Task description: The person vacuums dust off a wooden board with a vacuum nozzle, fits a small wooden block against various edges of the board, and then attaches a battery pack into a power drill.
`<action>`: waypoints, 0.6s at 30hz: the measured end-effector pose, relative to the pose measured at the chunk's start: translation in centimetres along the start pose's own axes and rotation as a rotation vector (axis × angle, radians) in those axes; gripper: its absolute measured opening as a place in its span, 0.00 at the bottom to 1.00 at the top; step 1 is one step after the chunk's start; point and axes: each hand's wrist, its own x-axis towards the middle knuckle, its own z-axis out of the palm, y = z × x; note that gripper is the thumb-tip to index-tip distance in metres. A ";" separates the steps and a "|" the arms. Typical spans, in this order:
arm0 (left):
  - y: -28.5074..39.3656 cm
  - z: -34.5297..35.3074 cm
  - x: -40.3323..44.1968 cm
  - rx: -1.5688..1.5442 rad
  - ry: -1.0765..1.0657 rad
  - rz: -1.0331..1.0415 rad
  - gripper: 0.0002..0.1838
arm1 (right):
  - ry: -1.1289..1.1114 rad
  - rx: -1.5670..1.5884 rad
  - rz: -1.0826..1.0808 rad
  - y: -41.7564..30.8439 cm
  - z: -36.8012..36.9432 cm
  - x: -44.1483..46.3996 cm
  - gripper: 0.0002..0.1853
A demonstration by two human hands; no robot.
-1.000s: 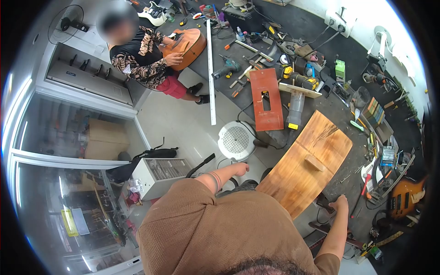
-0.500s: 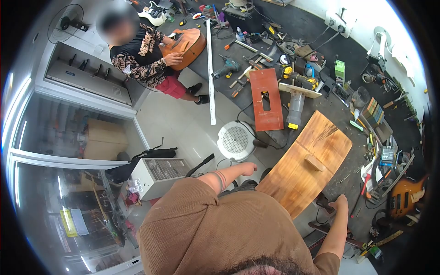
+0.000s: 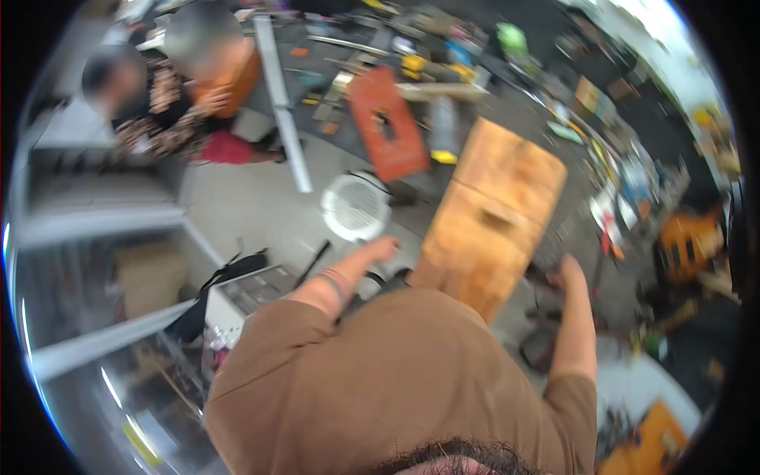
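Observation:
My left hand hangs in front of my body, left of a wooden board and just below a round white perforated stool top; its fingers are smeared by motion. On the right, my right hand is at the bench edge, beside the board's lower right side, and its fingers are also blurred. The light brown board lies slanted over the edge of the dark bench, with a small wooden block on top. Neither hand touches the board.
A person stands at the upper left by an orange-brown guitar body. A long metal ruler, a red plate with a slot and many tools cover the bench. An orange guitar body is at the right.
The view has swung and blurred, so the bench things appear further left and higher. Another blurred head shape now shows at the upper left. The board still lies on the bench.

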 end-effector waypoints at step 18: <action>15.7 -9.9 0.4 -0.238 0.639 0.238 0.12 | 0.049 -0.005 0.119 -1.4 -1.2 -3.3 0.35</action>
